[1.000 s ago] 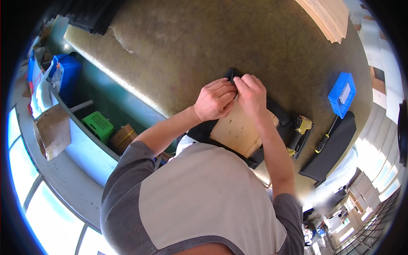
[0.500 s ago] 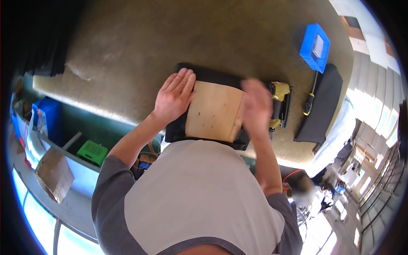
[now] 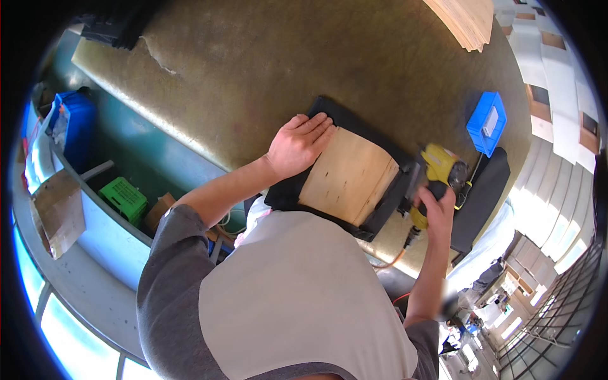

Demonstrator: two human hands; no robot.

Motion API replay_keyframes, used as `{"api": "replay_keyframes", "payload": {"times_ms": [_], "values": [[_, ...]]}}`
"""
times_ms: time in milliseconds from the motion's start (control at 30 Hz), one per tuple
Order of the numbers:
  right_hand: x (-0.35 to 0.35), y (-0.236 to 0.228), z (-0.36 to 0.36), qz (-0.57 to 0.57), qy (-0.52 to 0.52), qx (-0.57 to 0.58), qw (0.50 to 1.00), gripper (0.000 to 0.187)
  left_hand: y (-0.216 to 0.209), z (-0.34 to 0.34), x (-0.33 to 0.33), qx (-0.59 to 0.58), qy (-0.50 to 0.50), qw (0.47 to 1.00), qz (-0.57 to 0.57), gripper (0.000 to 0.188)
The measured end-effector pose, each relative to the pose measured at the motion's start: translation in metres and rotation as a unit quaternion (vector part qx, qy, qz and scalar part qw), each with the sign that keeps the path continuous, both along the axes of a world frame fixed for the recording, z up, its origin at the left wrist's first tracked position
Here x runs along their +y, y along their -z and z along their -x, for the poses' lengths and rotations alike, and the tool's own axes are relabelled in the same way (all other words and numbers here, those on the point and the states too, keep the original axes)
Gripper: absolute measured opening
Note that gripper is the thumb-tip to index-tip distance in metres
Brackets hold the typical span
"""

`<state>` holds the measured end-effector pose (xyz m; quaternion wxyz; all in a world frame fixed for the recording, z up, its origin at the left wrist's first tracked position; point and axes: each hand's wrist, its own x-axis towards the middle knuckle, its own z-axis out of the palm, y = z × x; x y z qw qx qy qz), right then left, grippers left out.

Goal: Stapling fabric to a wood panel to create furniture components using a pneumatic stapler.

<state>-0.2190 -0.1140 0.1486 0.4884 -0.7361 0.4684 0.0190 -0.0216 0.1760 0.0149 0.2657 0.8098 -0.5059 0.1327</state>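
A rectangular wooden board [image 3: 347,174] lies on the table in front of me, with black fabric [image 3: 386,206] showing around its edges. My left hand [image 3: 299,144] lies flat over the board's left edge and the fabric there, fingers stretched out. To the right of the board, my right hand [image 3: 437,208] is wrapped round the handle of a yellow and black pneumatic stapler [image 3: 439,163]. The tool is slightly blurred, and its nose is beside the right edge of the fabric. An orange air hose [image 3: 394,259] runs from the handle's lower end.
A small blue bin [image 3: 486,123] stands at the right, with a screwdriver [image 3: 463,193] and a dark padded panel [image 3: 487,202] near it. Stacked wooden boards [image 3: 465,22] lie at the far right. A green basket [image 3: 125,199] sits below the table at the left.
My right hand has left the board's right edge and taken hold of the stapler, which is now lifted and turned. My left hand stays on the left edge. The view has rotated.
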Motion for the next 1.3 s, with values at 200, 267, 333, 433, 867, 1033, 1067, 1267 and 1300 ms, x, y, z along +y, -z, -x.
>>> {"api": "replay_keyframes", "payload": {"times_ms": [200,267,333,433,867,1033,1067,1267,1300], "values": [[0.079,-0.015,-0.114,-0.228,-0.169,0.010,0.959,0.023,0.006,0.004,0.005,-0.014,-0.014,1.000,0.011,0.034],[0.082,-0.003,-0.123,-0.197,-0.205,0.035,0.958,0.024,0.005,0.006,0.004,-0.009,-0.008,1.000,-0.004,0.033],[0.081,0.009,-0.126,-0.186,-0.222,0.053,0.956,0.022,0.006,0.007,0.004,-0.001,-0.012,1.000,0.001,0.035],[0.080,0.011,-0.133,-0.183,-0.241,0.068,0.951,0.019,0.008,0.006,0.004,-0.016,-0.008,1.000,-0.004,0.036],[0.089,0.008,-0.162,-0.128,-0.325,0.080,0.934,0.013,0.010,0.003,0.000,-0.026,-0.001,0.999,0.029,0.034],[0.070,-0.003,-0.103,-0.126,-0.267,0.009,0.955,0.019,0.014,0.005,0.003,-0.013,-0.005,0.999,0.046,0.036],[0.063,-0.006,-0.082,-0.124,-0.260,0.007,0.958,0.019,0.011,0.003,0.000,-0.015,0.002,0.999,0.048,0.036],[0.037,0.016,0.014,-0.035,-0.177,0.111,0.977,0.021,-0.028,0.000,-0.048,0.043,0.032,0.995,0.086,0.048],[0.042,0.016,0.014,-0.038,-0.154,0.120,0.980,0.023,-0.019,0.001,-0.066,0.011,0.053,0.995,0.080,0.047]]}}
